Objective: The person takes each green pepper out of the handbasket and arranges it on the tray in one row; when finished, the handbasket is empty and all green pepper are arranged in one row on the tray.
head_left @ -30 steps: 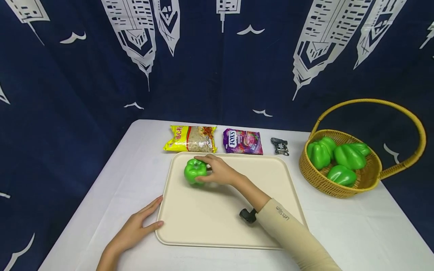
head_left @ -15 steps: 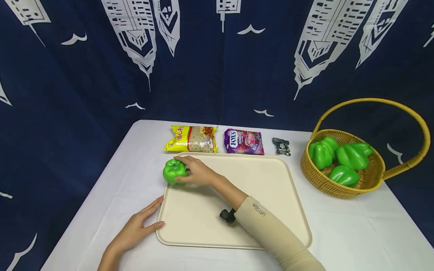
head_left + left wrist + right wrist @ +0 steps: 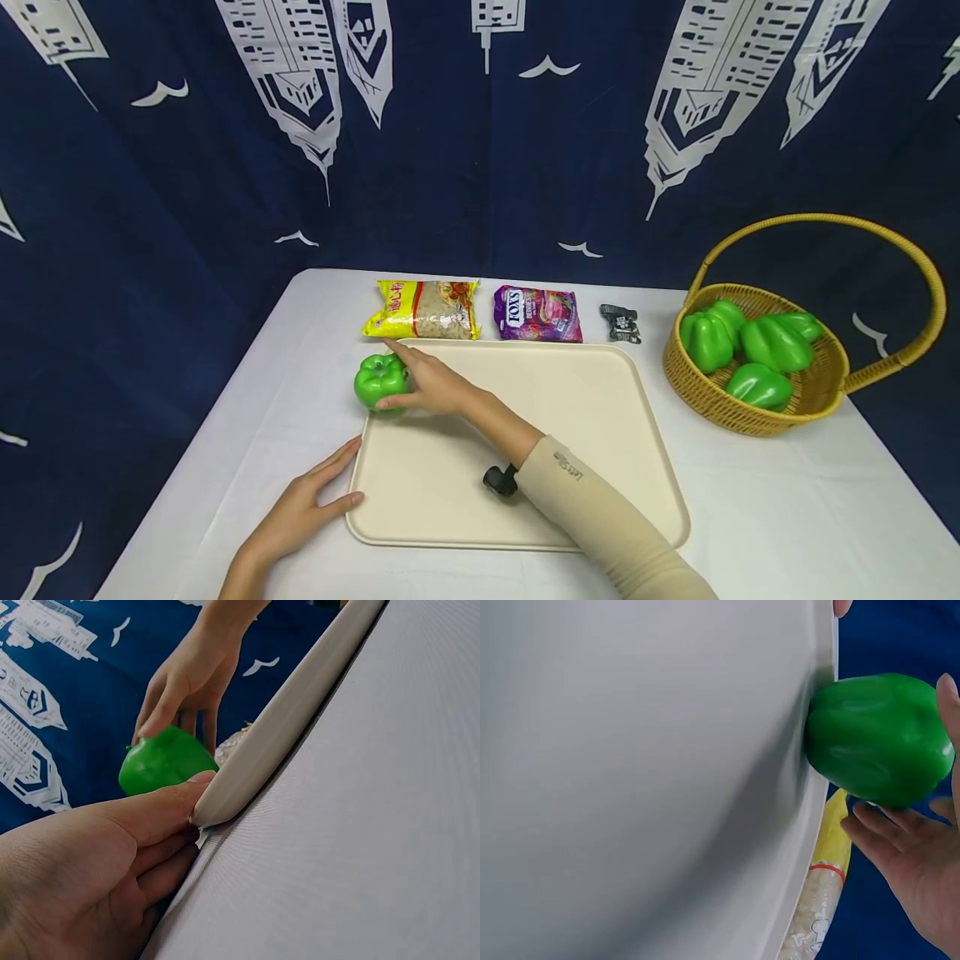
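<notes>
A green bell pepper point(image 3: 379, 380) sits at the far left corner of the cream tray point(image 3: 525, 492), overlapping its rim. My right hand point(image 3: 435, 385) is beside it, fingers extended and spread around its right side. The right wrist view shows the thumb by the pepper point(image 3: 881, 739) and the other fingers slightly apart from it. My left hand point(image 3: 300, 504) rests against the tray's left edge with straight fingers, the thumb touching the rim, as the left wrist view also shows. Part of the pepper is hidden behind the left thumb in that view.
Behind the tray lie a yellow food bag point(image 3: 423, 309), a purple FOX'S candy bag point(image 3: 537, 313) and a small black packet point(image 3: 620, 323). A wicker basket point(image 3: 720, 415) with a tall handle and several green peppers point(image 3: 776, 343) stands at the right. A patterned navy cloth point(image 3: 487, 167) hangs behind.
The right hand carried the pepper left across the tray to its corner. Its fingers have since loosened and straightened. The left hand has stayed at the tray's edge.
</notes>
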The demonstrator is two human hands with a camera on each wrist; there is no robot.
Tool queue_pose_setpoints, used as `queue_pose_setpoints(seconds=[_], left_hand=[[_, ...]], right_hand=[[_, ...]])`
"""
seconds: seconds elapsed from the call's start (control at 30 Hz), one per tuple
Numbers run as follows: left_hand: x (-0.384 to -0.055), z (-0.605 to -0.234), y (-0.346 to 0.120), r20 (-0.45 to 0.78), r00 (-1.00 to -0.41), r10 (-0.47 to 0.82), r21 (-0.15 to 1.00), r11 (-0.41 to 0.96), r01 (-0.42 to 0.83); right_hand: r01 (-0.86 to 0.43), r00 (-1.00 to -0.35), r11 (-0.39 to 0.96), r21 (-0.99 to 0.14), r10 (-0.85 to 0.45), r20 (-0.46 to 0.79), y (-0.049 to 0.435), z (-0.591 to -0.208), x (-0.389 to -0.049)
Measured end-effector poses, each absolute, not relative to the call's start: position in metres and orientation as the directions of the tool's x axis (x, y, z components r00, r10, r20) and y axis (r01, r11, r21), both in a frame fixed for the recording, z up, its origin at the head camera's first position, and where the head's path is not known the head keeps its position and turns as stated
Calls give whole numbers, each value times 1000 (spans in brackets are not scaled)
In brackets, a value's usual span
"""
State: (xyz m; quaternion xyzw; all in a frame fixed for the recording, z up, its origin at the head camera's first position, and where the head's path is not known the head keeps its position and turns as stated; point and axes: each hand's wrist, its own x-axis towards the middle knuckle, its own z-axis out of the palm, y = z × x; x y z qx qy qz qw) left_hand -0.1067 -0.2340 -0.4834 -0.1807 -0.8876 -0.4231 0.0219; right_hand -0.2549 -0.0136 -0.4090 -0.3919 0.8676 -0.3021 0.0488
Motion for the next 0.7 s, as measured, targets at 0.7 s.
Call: queue_pose_setpoints(seconds=[0.7], left_hand=[[-107,-484,-231,183,-943,277,744,589,317]], right_hand=[[-557,-819,681,-475,-358,448,208,-369,-255]])
